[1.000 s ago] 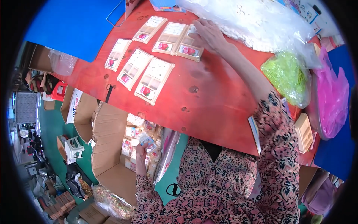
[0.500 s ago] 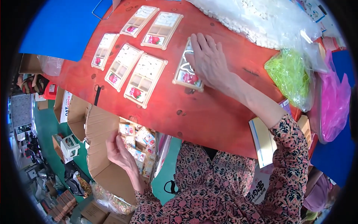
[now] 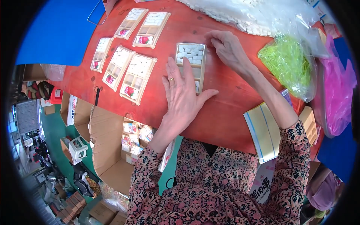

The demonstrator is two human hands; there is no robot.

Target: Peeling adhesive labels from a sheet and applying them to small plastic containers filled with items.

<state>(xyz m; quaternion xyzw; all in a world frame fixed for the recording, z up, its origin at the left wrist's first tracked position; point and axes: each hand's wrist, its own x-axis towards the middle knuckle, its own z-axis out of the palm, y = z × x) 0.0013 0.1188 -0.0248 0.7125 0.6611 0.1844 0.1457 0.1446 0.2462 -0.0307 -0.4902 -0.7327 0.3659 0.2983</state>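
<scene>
A cream compartment tray (image 3: 203,69) lies on the red table, its top section filled with small white marshmallow-like pieces (image 3: 190,52). My left hand (image 3: 182,92) is open, fingers spread, over the tray's lower left side; it hides much of the bottom section. Just right of the tray's top is my right hand (image 3: 229,48). Its fingers are curled inward, and anything between them is hidden. To the left stand several similar trays, such as a near one (image 3: 138,78), with white pieces above and a red strawberry-printed packet (image 3: 130,91) below.
A big clear bag of white pieces (image 3: 247,18) lies along the far edge. At the right are a bag of yellow-green shreds (image 3: 290,65), a pink plastic bag (image 3: 339,90) and a yellow-and-blue card (image 3: 264,131). Below the table's left edge, an open cardboard box (image 3: 108,146) contains packed trays (image 3: 131,138).
My left hand has come up from above the cardboard box to the tray. My right hand has lifted off the tray and moved right, its fingers now curled. The view has shifted slightly.
</scene>
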